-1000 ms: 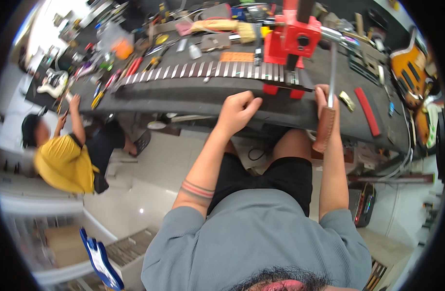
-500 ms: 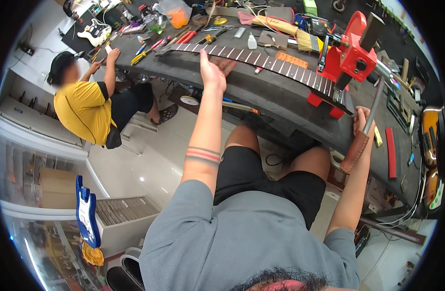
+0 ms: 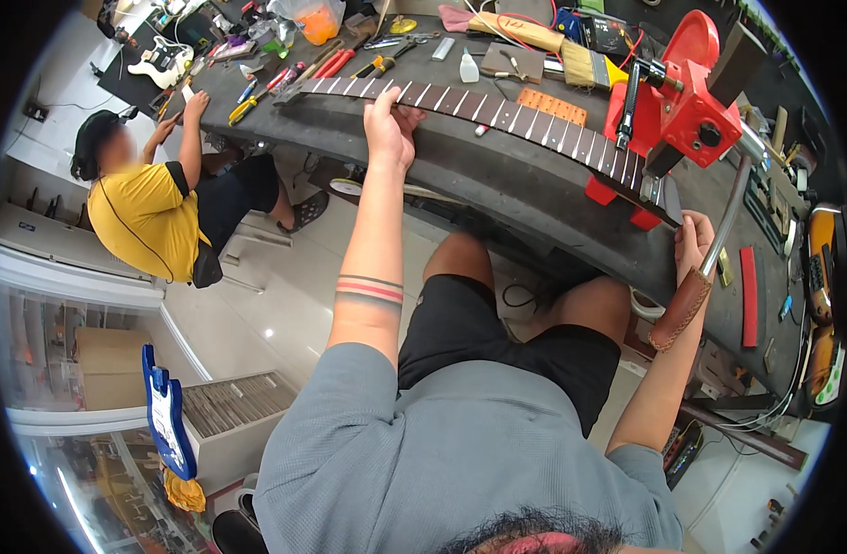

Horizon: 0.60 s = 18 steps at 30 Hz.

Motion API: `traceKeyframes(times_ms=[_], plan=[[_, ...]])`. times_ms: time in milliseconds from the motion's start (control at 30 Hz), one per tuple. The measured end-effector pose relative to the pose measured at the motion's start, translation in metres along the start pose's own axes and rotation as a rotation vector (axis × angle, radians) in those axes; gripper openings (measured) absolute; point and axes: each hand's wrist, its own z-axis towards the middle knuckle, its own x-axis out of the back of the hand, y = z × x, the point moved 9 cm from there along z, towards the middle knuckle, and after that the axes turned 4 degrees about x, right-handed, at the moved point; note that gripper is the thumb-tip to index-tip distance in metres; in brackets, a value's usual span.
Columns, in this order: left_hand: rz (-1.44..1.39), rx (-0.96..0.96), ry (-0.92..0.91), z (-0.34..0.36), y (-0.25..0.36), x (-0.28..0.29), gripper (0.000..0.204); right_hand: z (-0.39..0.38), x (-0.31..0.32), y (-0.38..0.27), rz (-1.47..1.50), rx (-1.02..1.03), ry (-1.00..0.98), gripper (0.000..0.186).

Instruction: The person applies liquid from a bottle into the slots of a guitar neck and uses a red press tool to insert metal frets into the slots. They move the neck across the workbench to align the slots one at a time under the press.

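A guitar neck (image 3: 479, 108) with a dark fretboard and pale frets lies across the bench edge, fret side up. My left hand (image 3: 389, 134) is closed round its long part, thumb at the near edge and fingers passing beneath. At the neck's right end, my right hand (image 3: 693, 242) has its fingers curled against the tip; part of the grip is hidden. Over that end stands a red arbor press (image 3: 696, 111), its ram close above the frets and red supports below. The press's leather-wrapped lever (image 3: 684, 309) hangs in front of my right forearm.
Behind the neck are a wide brush (image 3: 585, 72), an orange slotted block (image 3: 552, 106), a small white bottle (image 3: 468, 65) and several pliers. A red strip (image 3: 748, 295) lies at the right. A person in a yellow shirt (image 3: 146, 222) works at the bench's left.
My left hand has gone from an open palm under the neck to fingers curled round it. My right hand stays by the neck's end, and the view has shifted slightly.
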Motion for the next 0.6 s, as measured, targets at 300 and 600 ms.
traceKeyframes(times_ms=[300,600], plan=[[0.06,-0.014,0.054,0.0,-0.007,-0.004,0.014,-0.003,0.002,-0.006,0.006,0.008,0.001,0.021],[0.039,-0.065,0.11,0.004,-0.004,0.002,0.014,-0.008,-0.001,-0.017,-0.083,0.012,0.023,0.023]])
